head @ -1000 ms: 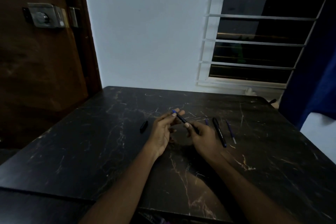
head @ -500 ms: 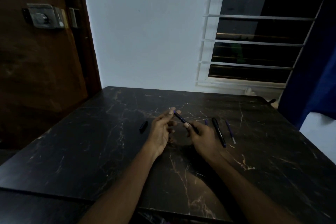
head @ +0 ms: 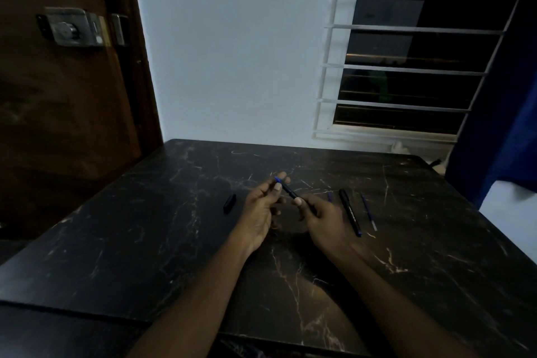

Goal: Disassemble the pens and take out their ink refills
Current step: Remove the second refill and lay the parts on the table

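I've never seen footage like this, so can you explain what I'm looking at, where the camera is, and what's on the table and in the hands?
There is no machine here. The camera sits on a person's head, looking forward and down at their own two bare hands over a dark marble table. The left hand and the right hand hold one dark pen between them, with the left fingertips at its blue end. On the table lie a black cap to the left, and to the right another pen and a thin refill. Behind are a door and a barred window.

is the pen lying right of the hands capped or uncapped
Cannot tell for sure. The pen lies flat on the table, one dark body with a blue near tip; no cap seam shows.
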